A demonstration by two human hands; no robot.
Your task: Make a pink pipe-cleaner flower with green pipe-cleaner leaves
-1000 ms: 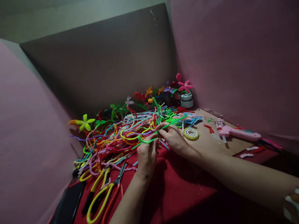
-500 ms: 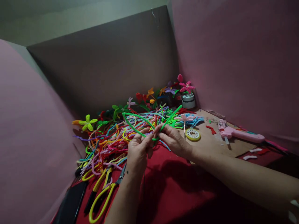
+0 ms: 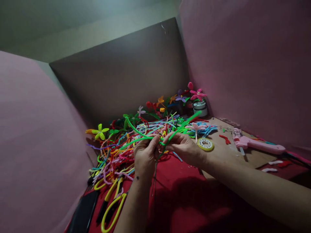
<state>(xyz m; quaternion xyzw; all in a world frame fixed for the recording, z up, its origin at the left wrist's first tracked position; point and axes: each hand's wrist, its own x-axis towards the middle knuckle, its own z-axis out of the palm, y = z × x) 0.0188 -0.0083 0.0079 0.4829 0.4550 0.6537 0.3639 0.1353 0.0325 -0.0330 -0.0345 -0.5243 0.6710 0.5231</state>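
Both my hands are raised over the table's front part, close together, pinching bright green pipe cleaners [image 3: 183, 125]. My left hand [image 3: 146, 150] closes thumb and fingers on the green strands, whose ends reach out to the left. Just beside it, my right hand [image 3: 182, 146] grips the green stem that slants up to the right. The strands cross between my fingertips, but the exact joint is hidden. Below the hands hang thin dark wires [image 3: 155, 179]. Behind them lies a heap of many-coloured pipe cleaners [image 3: 114, 147].
Yellow-handled scissors [image 3: 109, 213] and a black flat object [image 3: 82, 210] lie at front left. On the right, a board [image 3: 218, 155] carries a pink glue gun [image 3: 259, 144] and a yellow-rimmed disc [image 3: 205, 144]. Pipe-cleaner flowers [image 3: 198, 94] stand along the back.
The green loop at the left has swung into separate, more spread strands. Thin wires now show below my hands. The whole view has shifted slightly, moving the scene right and down.
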